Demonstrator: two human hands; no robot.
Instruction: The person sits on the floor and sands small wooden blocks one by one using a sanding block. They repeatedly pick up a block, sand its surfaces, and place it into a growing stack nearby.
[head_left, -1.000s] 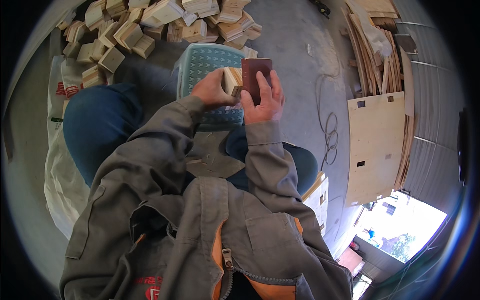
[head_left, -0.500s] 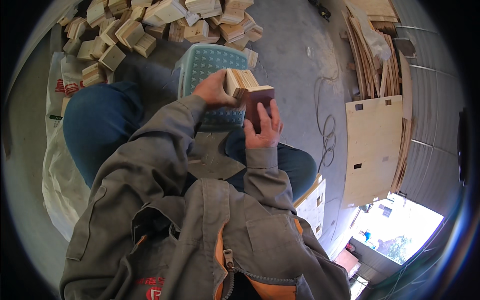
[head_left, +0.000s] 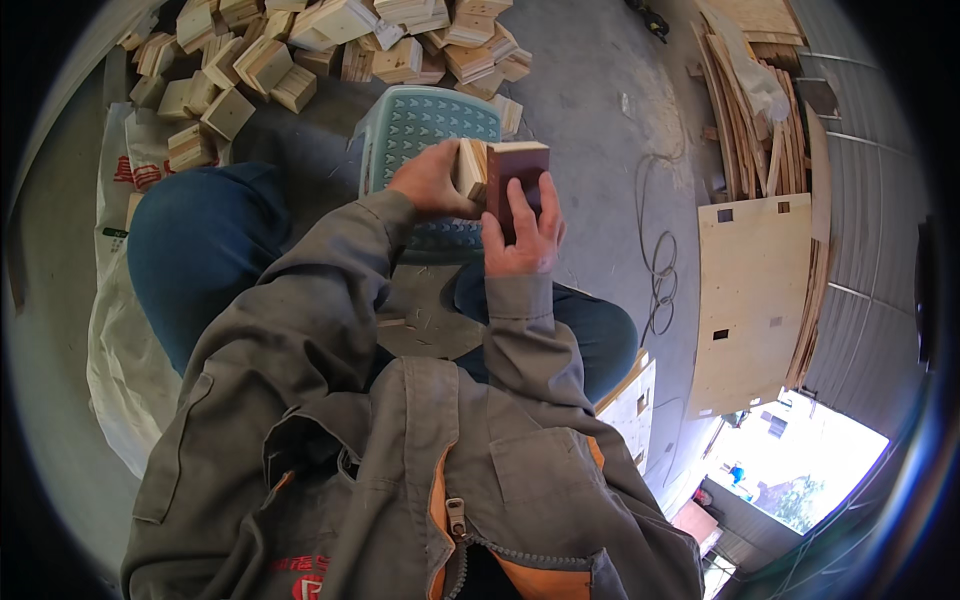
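Observation:
Over the teal plastic stool [head_left: 415,118] in front of me, my left hand [head_left: 428,183] is closed around a pale layered wood block [head_left: 471,168] from its left side. Beside it, my right hand [head_left: 526,232] grips a second wood block [head_left: 517,168] with a dark reddish-brown face and a pale top edge. The fingers of that hand lie along the brown face; its thumb is mostly hidden. The two blocks stand side by side and look to be touching. The stool's top has a pattern of small raised shapes.
A heap of pale wood blocks [head_left: 265,65] lies on the floor at the far left. White plastic sacking [head_left: 120,350] is beside my left knee. On the right are a looped cable [head_left: 662,270], a large plywood sheet [head_left: 752,290] and stacked boards [head_left: 745,120].
The brown-faced block has turned and shifted slightly left, so its brown face shows more fully and covers much of the pale layered edges. My right hand moved left with it.

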